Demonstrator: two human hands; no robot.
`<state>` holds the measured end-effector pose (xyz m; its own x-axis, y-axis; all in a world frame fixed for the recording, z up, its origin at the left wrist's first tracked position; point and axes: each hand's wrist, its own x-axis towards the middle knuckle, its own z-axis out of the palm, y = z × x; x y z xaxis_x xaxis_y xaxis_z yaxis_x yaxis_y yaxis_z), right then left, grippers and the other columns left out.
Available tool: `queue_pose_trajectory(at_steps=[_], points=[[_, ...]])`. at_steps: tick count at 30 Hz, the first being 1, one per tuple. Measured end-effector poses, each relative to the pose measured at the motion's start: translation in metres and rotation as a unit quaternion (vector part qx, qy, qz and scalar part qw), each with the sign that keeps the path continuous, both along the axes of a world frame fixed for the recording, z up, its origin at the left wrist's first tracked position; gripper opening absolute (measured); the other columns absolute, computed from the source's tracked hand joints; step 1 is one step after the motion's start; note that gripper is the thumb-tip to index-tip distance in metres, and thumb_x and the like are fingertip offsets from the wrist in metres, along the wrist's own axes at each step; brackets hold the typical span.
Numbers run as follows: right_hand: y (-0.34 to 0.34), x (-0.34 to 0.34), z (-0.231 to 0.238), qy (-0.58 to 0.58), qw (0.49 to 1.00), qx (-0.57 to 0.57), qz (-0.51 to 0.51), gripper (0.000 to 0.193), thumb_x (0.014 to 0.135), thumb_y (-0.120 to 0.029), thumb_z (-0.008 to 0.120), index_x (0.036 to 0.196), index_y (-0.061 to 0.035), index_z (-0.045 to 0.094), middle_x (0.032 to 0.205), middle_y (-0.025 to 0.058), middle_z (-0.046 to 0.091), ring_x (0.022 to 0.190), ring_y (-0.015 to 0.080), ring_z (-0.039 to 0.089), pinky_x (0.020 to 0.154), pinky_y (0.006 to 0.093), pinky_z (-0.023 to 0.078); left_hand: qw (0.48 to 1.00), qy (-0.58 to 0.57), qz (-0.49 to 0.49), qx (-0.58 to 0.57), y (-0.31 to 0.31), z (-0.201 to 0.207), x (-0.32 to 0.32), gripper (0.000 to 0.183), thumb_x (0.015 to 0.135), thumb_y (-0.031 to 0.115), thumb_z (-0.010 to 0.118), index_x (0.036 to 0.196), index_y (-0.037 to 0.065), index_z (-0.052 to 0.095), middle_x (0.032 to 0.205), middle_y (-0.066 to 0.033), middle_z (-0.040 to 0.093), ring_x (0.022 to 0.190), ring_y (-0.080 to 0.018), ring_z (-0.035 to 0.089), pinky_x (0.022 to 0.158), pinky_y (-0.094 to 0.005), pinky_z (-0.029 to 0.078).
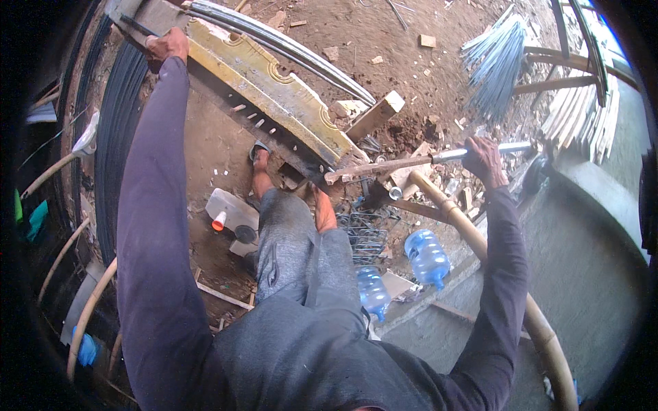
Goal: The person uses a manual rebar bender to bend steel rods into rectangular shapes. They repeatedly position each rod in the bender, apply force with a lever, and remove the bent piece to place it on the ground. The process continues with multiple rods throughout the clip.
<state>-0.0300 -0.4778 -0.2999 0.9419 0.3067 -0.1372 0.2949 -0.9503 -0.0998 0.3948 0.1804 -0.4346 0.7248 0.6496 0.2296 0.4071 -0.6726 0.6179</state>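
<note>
Head view. Progress: bent metal frames (367, 238), four o'clock near centre, appear finished; straight dark bars (118, 151), ten o'clock, appear unworked; number remaining, cannot tell. Lever (447, 156): two o'clock, silver at the held end, rough and rust-brown toward the tip, which lies beside the lower end of a yellow carved board (257, 82); contact unclear. Right hand (485, 162): closed round the lever's silver part. Left hand (168, 46): half past ten, at the board's upper end; grip cannot be told.
</note>
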Motion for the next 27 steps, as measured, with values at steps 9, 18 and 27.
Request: queue_pose_trajectory(at_steps=[9,18,27], points=[[0.022,-0.04,-0.006,0.001,0.99,-0.05,-0.134,0.024,0.081,-0.024,0.076,0.074,-0.0099,0.058,0.067,0.0106,0.062,0.065,0.0322,0.064,0.064,0.0412,0.048,0.999,0.03,0.012,-0.024,0.003,0.0,0.01,0.043,0.076,0.021,0.067,0.103,-0.012,0.064,0.106,-0.026,0.068,0.094,-0.0383,0.069,0.081,-0.0437,0.055],[0.068,-0.167,-0.034,-0.013,0.959,-0.07,-0.274,0.017,0.082,-0.026,0.075,0.085,-0.0115,0.065,0.072,0.0114,0.068,0.068,0.0314,0.068,0.064,0.043,0.051,0.998,0.014,0.012,-0.058,-0.036,0.036,-0.012,0.045,0.076,0.012,0.061,0.113,-0.014,0.058,0.114,-0.0348,0.064,0.106,-0.0465,0.065,0.095,-0.0487,0.051],[0.251,-0.294,-0.028,-0.015,0.836,-0.093,-0.54,0.029,0.084,-0.032,0.072,0.069,-0.0089,0.061,0.064,0.0156,0.064,0.056,0.0353,0.064,0.052,0.0468,0.048,0.991,0.041,-0.009,-0.129,-0.046,0.043,-0.017,0.055,0.081,0.005,0.058,0.129,-0.01,0.036,0.127,-0.0341,0.051,0.114,-0.0446,0.059,0.099,-0.0506,0.047]])
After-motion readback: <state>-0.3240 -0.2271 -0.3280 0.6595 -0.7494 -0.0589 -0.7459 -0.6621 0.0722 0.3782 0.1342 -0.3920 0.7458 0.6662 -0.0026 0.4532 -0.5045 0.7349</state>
